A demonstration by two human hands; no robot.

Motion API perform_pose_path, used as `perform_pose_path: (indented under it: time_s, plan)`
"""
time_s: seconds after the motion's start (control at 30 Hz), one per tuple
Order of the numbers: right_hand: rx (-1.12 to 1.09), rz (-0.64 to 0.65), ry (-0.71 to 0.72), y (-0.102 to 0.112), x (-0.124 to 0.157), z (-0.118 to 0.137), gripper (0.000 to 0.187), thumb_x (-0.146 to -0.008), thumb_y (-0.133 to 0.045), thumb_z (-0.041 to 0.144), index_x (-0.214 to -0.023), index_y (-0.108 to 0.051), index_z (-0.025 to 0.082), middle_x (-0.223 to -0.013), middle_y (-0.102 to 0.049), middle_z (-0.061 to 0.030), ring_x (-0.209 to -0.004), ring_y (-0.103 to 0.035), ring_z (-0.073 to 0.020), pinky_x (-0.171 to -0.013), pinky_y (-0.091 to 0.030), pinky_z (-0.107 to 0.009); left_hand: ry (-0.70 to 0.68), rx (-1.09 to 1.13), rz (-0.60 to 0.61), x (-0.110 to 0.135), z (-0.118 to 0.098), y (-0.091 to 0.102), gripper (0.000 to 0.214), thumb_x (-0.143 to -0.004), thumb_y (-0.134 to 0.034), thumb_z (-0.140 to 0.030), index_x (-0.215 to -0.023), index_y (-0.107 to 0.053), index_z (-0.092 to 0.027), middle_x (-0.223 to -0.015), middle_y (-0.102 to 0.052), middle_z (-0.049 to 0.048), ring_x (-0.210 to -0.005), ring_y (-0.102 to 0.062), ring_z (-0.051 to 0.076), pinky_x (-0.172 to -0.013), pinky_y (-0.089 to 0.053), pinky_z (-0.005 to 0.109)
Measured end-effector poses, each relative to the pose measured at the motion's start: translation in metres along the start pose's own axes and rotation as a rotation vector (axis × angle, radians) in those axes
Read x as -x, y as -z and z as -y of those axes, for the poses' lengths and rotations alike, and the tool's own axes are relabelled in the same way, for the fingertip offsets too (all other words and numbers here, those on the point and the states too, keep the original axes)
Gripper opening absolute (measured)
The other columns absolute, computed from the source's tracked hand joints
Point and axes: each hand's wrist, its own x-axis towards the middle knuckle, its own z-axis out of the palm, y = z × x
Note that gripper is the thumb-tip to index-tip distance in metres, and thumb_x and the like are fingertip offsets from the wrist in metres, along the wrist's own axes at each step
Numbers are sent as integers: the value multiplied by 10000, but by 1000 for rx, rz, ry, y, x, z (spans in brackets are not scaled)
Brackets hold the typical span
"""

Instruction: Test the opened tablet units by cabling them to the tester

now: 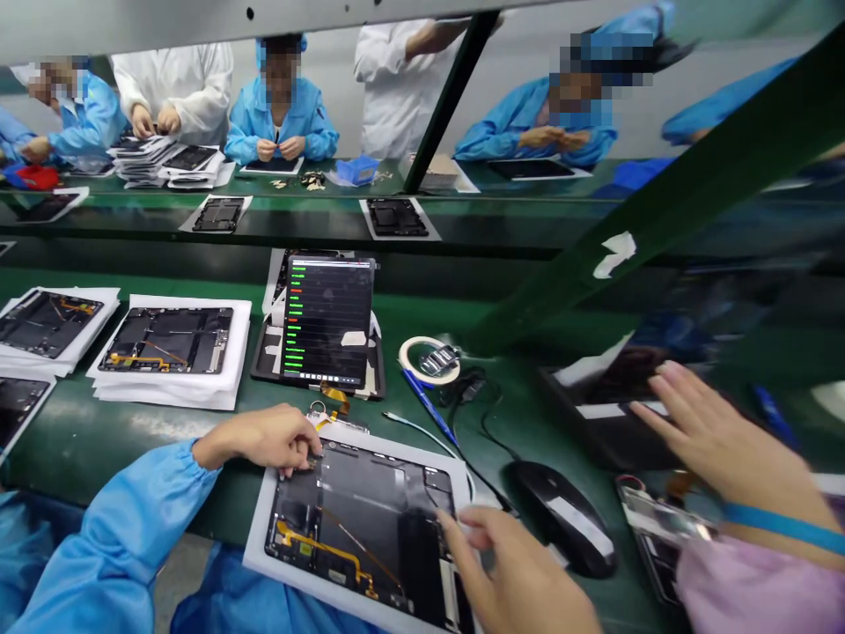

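On a matte-black tablet chassis (363,493), left hand (264,440) and right hand (515,572) rest

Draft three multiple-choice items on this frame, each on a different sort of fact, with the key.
1. Where does the roll of tape lie?
A) Right of the lit tablet
B) On the foam sheet under the open tablet
C) On the far bench

2. What colour is the flex cable in the open tablet?
A) Red
B) Amber-yellow
C) White

3. What state is the left hand in?
A) Gripping the computer mouse
B) Fingers at the open tablet's upper edge
C) Lifting the roll of tape

1: A, the roll shows beyond that tablet's right edge.
2: B, the cable runs amber-yellow across the lower left.
3: B, the fingers reach the edge, away from the roll.
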Motion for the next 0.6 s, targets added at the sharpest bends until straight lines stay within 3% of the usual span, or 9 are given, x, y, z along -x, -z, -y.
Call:
perform_pose_path:
  time_s: [0.07, 0.13, 0.2, 0.27, 0.6]
  plan:
    - [-100, 79, 230, -10, -13, 22, 275, -997, -489, 476, -933, -601, 233, -842, -618, -51, -793, -610, -219, -734, -460, -335, 29, -65, 0, 1, -3, -6, 211, -817, -610, -78, -990, -724, -119, -612, -639, -22, -540, -609, 71, -561, -432, 120]
    - [-199, 296, 387, -24, -28, 46, 187, -1024, -452, 322, -928, -583, 230, -905, -616, -52, -874, -585, -213, -782, -459, -333, 57, -90, 0, 1, -5, -11, 174, -826, -595, -81, -916, -739, -118, -593, -617, -23, -514, -589, 69, -528, -403, 121]
    - [-219, 472, 452, -38, -41, 68, 114, -1005, -476, 214, -952, -577, 222, -972, -614, -52, -957, -557, -225, -834, -451, -353, 57, -122, -1, 0, -5, -15, 190, -820, -561, -60, -840, -740, -122, -566, -591, -29, -502, -573, 69, -510, -381, 124]
    - [-193, 565, 461, -48, -49, 82, 82, -972, -519, 156, -958, -577, 212, -995, -610, -49, -990, -533, -241, -855, -437, -378, 37, -182, -10, -2, -5, -18, 217, -796, -540, -34, -781, -736, -125, -542, -580, -34, -498, -550, 64, -512, -365, 126]
    - [-268, 610, 390, -61, -49, 82, 97, -936, -591, 126, -875, -591, 201, -900, -578, -30, -921, -504, -223, -816, -405, -359, -1, -365, -75, -7, -5, -31, 244, -758, -561, -56, -831, -777, -140, -729, -717, 6, -612, -552, 66, -589, -348, 151]
